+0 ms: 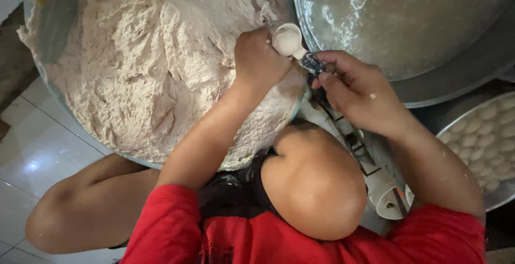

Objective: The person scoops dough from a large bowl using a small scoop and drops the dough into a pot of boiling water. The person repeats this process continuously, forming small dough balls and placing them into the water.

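Observation:
A large basin (37, 71) holds a big mound of pale, sticky dough (145, 55). My left hand (258, 60) rests on the dough's right side, fingers curled around a lump of it, just beside a spoon. My right hand (357, 92) grips the dark handle of that white spoon (288, 39), whose bowl carries a smooth ball of dough. The spoon bowl touches my left hand's fingers. Both forearms reach up from red sleeves, and my bare knees show below.
A wide metal pan (461, 79) of cloudy liquid sits at the top right. A tray (448, 122) with several white dough balls lies at the right edge. A white plastic object (386, 194) lies by my right knee. White floor tiles (32, 151) show at left.

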